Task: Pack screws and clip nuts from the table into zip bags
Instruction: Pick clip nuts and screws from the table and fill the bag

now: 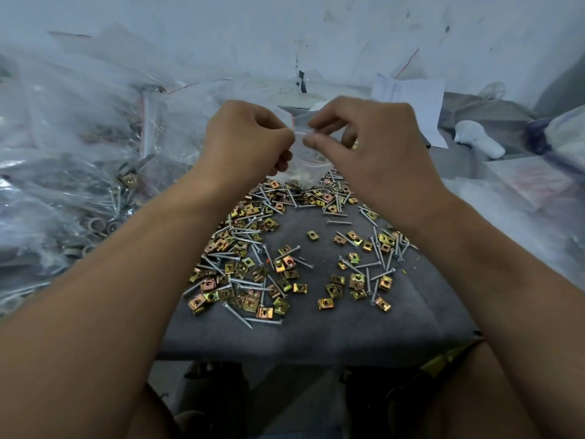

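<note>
A small clear zip bag [304, 166] with a red strip at its top hangs above the far part of the grey table [316, 331]. My left hand [243, 137] pinches the bag's top edge on the left and my right hand [364, 144] pinches it on the right. A few small metal pieces lie in the bag's bottom. Several silver screws [243, 282] and gold clip nuts [357, 280] are scattered over the table below the bag, in a thick patch on the left and a looser one on the right.
A big heap of filled plastic bags [72, 147] covers the left side. White papers [411, 103] lean at the back right. More plastic bags [531, 185] and a white object [478, 139] lie on the right. The table's front edge is near my legs.
</note>
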Motion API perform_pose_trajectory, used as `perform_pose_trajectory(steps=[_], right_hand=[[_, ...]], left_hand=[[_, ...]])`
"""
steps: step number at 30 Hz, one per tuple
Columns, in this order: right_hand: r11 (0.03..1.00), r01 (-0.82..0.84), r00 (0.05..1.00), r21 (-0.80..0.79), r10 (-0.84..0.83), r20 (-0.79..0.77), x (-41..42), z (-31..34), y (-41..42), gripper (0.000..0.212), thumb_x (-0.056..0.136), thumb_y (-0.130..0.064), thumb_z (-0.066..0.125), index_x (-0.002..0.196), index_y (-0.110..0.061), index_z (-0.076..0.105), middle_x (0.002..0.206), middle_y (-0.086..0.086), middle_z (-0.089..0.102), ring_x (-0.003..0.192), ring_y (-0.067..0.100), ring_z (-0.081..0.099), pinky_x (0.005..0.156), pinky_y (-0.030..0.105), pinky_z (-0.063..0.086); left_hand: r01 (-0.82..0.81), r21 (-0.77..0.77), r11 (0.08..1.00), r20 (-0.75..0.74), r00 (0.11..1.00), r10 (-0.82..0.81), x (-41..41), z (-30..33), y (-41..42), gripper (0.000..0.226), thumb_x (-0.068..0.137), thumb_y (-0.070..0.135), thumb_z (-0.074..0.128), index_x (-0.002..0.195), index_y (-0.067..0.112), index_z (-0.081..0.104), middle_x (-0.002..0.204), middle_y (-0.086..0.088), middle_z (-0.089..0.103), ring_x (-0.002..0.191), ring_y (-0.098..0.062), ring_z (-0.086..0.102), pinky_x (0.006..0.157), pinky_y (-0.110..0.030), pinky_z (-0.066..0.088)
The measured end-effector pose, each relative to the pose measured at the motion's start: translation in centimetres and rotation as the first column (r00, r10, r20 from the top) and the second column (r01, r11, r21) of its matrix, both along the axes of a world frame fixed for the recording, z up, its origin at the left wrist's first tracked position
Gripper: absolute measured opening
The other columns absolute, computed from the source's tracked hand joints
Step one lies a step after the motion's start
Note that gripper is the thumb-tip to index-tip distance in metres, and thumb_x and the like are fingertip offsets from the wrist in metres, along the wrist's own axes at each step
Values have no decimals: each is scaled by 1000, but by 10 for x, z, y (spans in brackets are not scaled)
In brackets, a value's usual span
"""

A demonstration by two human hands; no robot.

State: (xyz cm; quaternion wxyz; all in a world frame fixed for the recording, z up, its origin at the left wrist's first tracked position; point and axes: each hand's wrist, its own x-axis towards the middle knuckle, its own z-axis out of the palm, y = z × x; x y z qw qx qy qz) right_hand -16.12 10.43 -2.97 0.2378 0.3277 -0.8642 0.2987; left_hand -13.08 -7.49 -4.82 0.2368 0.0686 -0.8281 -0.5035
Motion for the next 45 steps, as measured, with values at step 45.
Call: perform_pose_trajectory(steps=[45], right_hand=[[988, -155, 985, -17, 156, 72, 12, -13, 24, 11, 99, -10, 64, 108, -16, 66, 98, -6, 60, 88, 5, 54, 78, 8, 40]], left_hand=[[-30, 23, 999, 51, 998, 29, -7, -7, -3, 16, 94, 14, 71, 79, 15, 78, 66, -1, 76, 60, -14, 74, 63, -30, 57]])
